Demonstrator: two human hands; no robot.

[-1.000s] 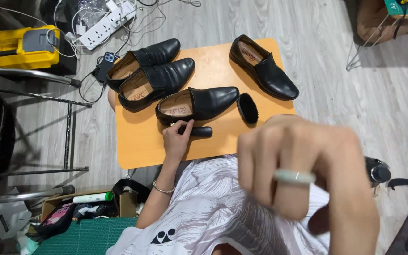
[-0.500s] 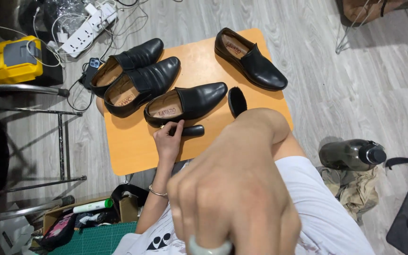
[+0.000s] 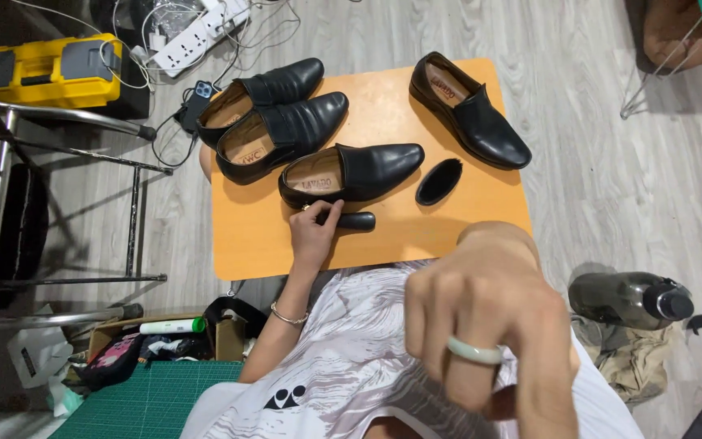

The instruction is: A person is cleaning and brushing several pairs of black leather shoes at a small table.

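resting on the orange table (image 3: 270, 244), the left hand (image 3: 314, 232) curls narrow, its fingertips touching a small black cylinder (image 3: 355, 220) just below the nearest black shoe (image 3: 351, 173). the right hand (image 3: 489, 325) hangs blurred near the camera, fingers loosely bent, holding nothing visible. a cardboard box (image 3: 164, 341) on the floor holds a white tube with a green cap (image 3: 172, 326); a dark bottle (image 3: 631, 299) lies at right.

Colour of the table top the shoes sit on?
Orange table top, plain; shows best in the head view.
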